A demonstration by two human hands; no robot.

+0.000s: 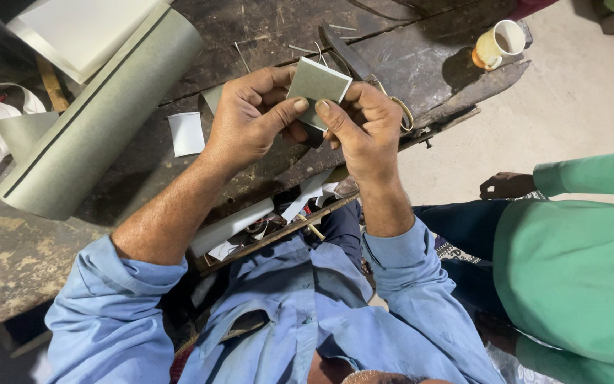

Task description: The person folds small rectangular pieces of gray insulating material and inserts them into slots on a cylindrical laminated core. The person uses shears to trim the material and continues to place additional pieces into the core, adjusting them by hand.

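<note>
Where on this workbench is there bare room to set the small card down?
Bare wood lies between the grey-green roll and the cup, above the hands, and at the bench's near-left corner. It is crowded beneath the wrists, around the scissors.

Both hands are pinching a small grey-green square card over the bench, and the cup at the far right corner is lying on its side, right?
Not quite. The head view shows the cup standing upright. Both the left hand and right hand do pinch the card.

A grey-green roll [101, 117], a cup [499, 44] and scissors [364, 67] lie nearby.
</note>
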